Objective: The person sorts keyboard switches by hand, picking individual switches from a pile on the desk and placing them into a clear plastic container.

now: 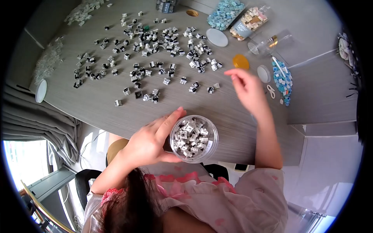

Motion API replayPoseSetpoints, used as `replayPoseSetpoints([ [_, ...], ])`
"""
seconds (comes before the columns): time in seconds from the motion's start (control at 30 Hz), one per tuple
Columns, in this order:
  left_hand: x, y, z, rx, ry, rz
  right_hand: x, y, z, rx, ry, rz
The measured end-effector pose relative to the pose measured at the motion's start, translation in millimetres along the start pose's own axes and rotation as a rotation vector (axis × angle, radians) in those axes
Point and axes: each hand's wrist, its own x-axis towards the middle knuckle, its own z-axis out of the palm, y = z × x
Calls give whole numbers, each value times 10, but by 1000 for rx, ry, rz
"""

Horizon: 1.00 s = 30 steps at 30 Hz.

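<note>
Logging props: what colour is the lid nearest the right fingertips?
Orange lid, clearest in the head view.

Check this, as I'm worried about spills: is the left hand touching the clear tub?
Touching. The head view shows the left hand curved around the clear tub's left side, finger and thumb against it.

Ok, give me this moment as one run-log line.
left hand: against clear tub of small switches | right hand: near orange lid, nothing visible in it | desk: loose switches scattered
</note>
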Motion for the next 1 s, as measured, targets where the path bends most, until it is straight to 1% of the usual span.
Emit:
replayPoseSetpoints([
  [0.03, 22, 21, 8, -57, 24, -22, -42, 59, 101, 34, 30, -14],
  [0.13, 53, 31, -15, -109, -32, -105, -70, 76, 167, 242, -82, 13],
  [0.17, 62, 45, -23, -145, -35, -145, -53, 31, 120, 243, -183, 61],
  [0.27, 66, 14, -7, -107, -29, -145, 10, 112, 158, 148, -204, -92],
  [0.37, 54, 5, 9, -109, -18, -140, 17, 122, 166, 169, -208, -42],
  [0.47, 47, -5, 18, -101, -12, -133, -34, 25, 131, 306, -137, -183],
  [0.57, 63, 33, 3, -89, -7, -118, -123, -312, 6, 400, -60, -482],
  [0.67, 78, 70, -25, -82, -28, -152, -236, -660, -76, 389, -152, -665],
  [0.7, 73, 65, -19, -73, -24, -144, -262, -713, -52, 367, -184, -682],
  [0.8, 62, 43, -1, -55, 3, -111, -206, -691, -37, 296, -131, -654],
  [0.83, 67, 45, 3, -51, 15, -98, -134, -605, -14, 298, -64, -615],
  [0.93, 64, 35, 8, -55, 25, -88, 219, -406, 161, -81, 112, -402],
  [1.0, 65, 29, 6, -69, 19, -86, 418, -255, 371, -201, 101, -431],
])
